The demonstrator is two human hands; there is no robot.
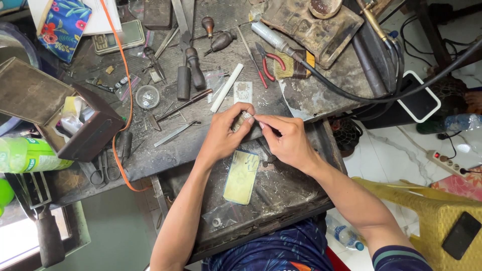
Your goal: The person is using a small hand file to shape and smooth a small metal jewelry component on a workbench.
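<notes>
Both hands' fingers pinched on small metal piece (246,116) above yellow plate (241,176); could slip, vanish into table clutter.

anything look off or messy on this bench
Nothing looks spilled or broken. The workbench is crowded with loose tools lying at all angles, such as the red-handled pliers. The left hand and right hand meet over a small metal piece.

single head-worn view, looking steeply down, close over cluttered workbench (311,95); no second view.
</notes>
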